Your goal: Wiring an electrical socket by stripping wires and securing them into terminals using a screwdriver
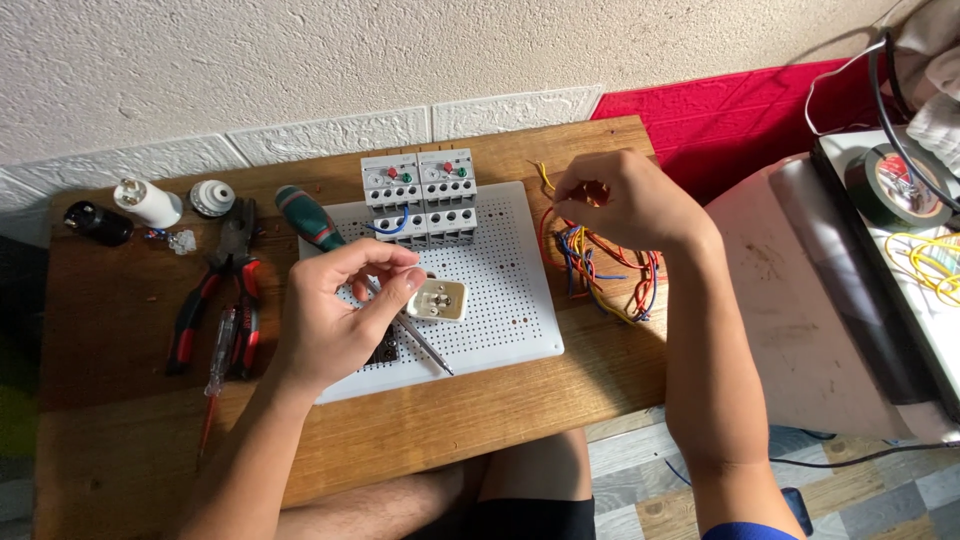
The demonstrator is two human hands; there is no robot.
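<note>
My left hand [338,312] holds a small cream socket part [438,299] over the white perforated board [505,300], thumb pressed on it. A green-handled screwdriver [312,222] runs under that hand, its shaft tip [440,362] pointing to the lower right. My right hand [622,200] hovers over a tangle of red, blue and yellow wires [600,272] at the board's right edge, fingers pinched on a thin wire end. Two grey relay blocks [420,195] with red and green buttons stand at the board's far edge.
The wooden table [120,420] carries red-handled pliers [215,290], a tester screwdriver [218,355], a black capacitor [98,222], a white cylinder [148,202] and a round white fitting [211,197]. Black tape roll [893,185] and yellow wire [930,260] lie at the right.
</note>
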